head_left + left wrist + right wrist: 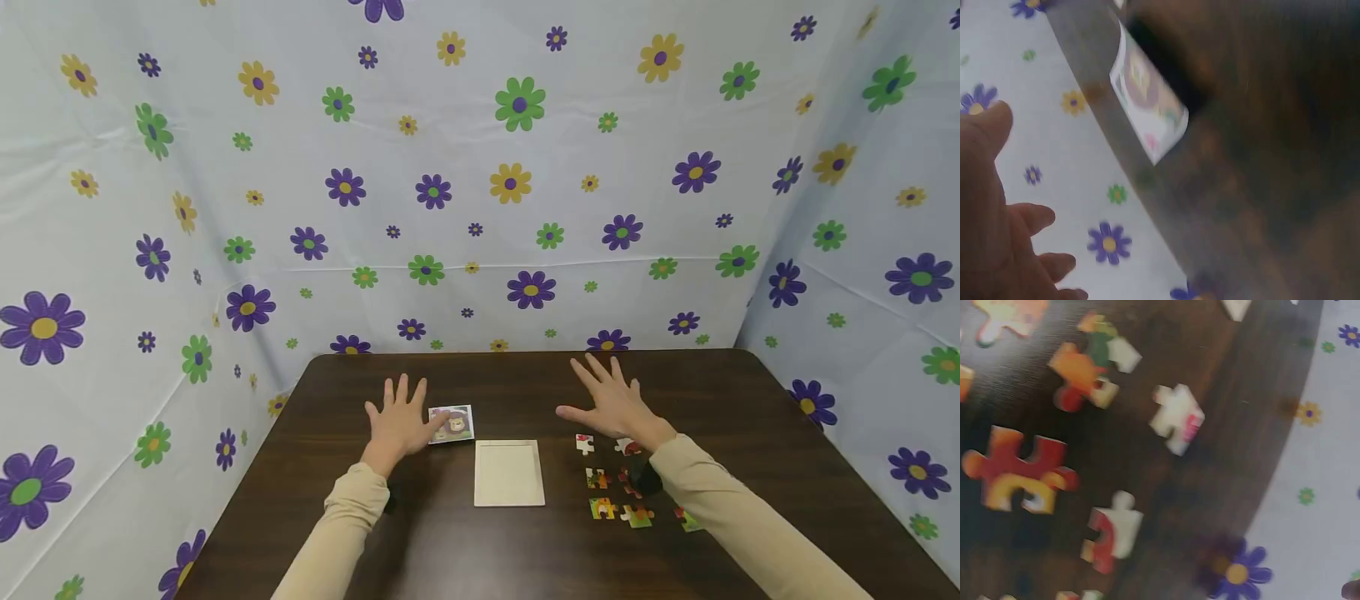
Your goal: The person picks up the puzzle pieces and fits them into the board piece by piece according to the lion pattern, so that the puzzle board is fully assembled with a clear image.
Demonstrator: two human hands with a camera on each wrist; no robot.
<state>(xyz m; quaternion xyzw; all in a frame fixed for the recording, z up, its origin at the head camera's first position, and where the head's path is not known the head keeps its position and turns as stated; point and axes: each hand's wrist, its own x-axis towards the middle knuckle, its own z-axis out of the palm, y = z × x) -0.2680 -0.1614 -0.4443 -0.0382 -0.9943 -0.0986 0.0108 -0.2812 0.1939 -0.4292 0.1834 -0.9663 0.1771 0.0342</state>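
Both hands hover over the dark table with fingers spread, holding nothing. My left hand (399,425) is beside a small picture card (453,427) that shows a lion; the thumb overlaps its left side in the head view. My right hand (613,404) is above the back of a group of jigsaw pieces (637,517), some hidden under the wrist and sleeve. Between the hands lies a square cream puzzle tray (508,475). In the right wrist view a red and yellow jigsaw piece (1022,472) and a white one with a pink mark (1177,419) lie apart.
The dark wooden table (510,554) has rounded back corners. Behind it and along both sides hangs a white curtain (480,200) printed with purple, green and yellow flowers.
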